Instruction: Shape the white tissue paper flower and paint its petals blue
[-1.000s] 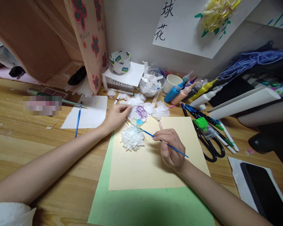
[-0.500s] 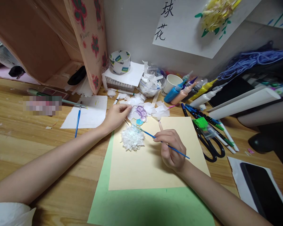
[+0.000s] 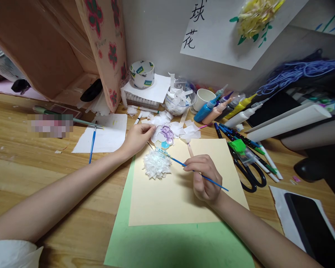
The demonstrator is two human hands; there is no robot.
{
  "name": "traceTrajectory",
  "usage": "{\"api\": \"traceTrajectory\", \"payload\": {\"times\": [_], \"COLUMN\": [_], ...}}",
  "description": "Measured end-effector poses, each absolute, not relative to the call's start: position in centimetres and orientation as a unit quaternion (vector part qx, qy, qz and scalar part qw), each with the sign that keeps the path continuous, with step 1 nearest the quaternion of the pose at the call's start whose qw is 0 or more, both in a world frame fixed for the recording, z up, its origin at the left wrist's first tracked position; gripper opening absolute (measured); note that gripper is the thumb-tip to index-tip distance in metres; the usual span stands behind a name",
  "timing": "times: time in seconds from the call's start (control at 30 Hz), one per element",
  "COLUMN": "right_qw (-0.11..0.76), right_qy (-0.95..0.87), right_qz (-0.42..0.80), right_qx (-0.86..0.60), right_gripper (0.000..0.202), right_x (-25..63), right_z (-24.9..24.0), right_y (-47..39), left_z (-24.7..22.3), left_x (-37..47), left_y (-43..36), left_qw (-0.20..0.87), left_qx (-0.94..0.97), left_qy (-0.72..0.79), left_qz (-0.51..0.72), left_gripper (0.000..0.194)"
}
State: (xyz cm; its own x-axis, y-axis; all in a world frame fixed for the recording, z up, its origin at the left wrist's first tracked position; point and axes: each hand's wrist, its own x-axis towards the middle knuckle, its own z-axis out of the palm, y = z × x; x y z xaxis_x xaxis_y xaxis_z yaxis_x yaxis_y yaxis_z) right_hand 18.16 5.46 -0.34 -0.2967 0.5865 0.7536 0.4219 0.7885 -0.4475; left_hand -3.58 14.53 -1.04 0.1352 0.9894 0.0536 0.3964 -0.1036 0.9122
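A white paint palette (image 3: 166,134) with purple and blue paint in its wells lies at the top edge of the cream paper (image 3: 184,203). My left hand (image 3: 138,139) pinches the palette's left rim. Between the fingers of my right hand (image 3: 205,178) is a thin blue paintbrush (image 3: 180,162), its tip pointing left. That tip touches or hovers just over the upper right of a ruffled white paper flower (image 3: 156,164), where the petals show light blue. The flower rests on the cream paper, which lies over a green sheet (image 3: 167,245).
Paint bottles (image 3: 212,109) and a paper cup (image 3: 205,97) stand behind the paper. A clear bowl (image 3: 180,100) holds paper scraps. Black scissors (image 3: 249,178) and several pens lie at right, near a phone (image 3: 309,223). Another blue brush (image 3: 92,145) rests on white paper at left.
My right hand has shifted slightly right and down, drawing the brush tip a little rightward along the flower's upper edge. My left hand stays in place on the palette.
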Motion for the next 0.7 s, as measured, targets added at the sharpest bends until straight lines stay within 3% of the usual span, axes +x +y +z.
{"api": "traceTrajectory", "payload": {"times": [0.17, 0.57, 0.7], "right_qw": [0.543, 0.509, 0.559], "right_qy": [-0.751, -0.741, -0.720], "right_qz": [0.083, 0.128, 0.105], "right_qx": [-0.365, -0.420, -0.397], "right_gripper": [0.021, 0.022, 0.022], "right_x": [18.31, 18.16, 18.21], "right_z": [-0.92, -0.77, -1.06], "right_y": [5.60, 6.24, 6.00], "left_z": [-1.32, -0.81, -0.97], "left_x": [-3.67, -3.60, -3.62], "left_y": [14.61, 14.39, 14.45], "left_qw": [0.388, 0.390, 0.387], "left_qx": [0.646, 0.646, 0.645], "left_qy": [0.537, 0.539, 0.542], "left_qz": [0.379, 0.374, 0.375], "left_gripper": [0.041, 0.041, 0.042]}}
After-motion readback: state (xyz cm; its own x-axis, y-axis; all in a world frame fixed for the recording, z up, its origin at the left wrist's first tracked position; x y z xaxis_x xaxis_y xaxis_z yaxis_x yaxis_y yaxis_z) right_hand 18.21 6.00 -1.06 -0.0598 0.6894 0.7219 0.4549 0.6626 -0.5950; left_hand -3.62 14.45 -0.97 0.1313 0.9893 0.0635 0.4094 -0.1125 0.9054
